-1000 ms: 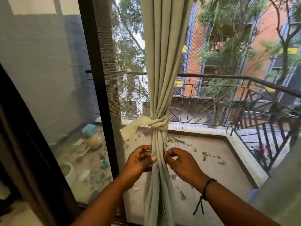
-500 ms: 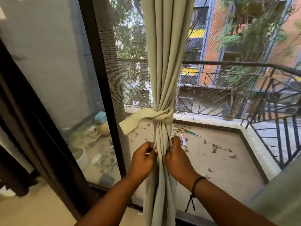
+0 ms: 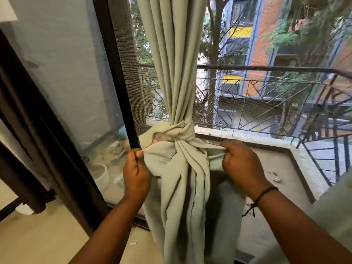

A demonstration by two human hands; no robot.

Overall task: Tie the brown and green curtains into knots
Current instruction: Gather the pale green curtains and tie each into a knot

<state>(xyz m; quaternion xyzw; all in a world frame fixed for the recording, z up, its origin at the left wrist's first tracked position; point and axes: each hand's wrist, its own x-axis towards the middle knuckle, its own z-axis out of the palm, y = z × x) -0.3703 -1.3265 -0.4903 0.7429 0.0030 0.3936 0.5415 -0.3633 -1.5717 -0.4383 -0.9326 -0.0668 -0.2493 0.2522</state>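
Green curtain (image 3: 171, 73) hangs straight down before a balcony window, its long axis vertical, already cinched by a knot (image 3: 180, 130) at mid-height. Left hand (image 3: 135, 168) and right hand (image 3: 242, 164) each pinch a fold of cloth just below the knot, fingers curled, drawing it apart sideways. Dressing the knot seems the step in hand; next probably calls for an even outward pull.

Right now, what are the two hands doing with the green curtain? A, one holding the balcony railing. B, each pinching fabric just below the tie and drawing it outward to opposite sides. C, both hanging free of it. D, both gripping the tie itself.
B: the left hand and right hand each pinch folds of the green curtain below the tie, spread apart.
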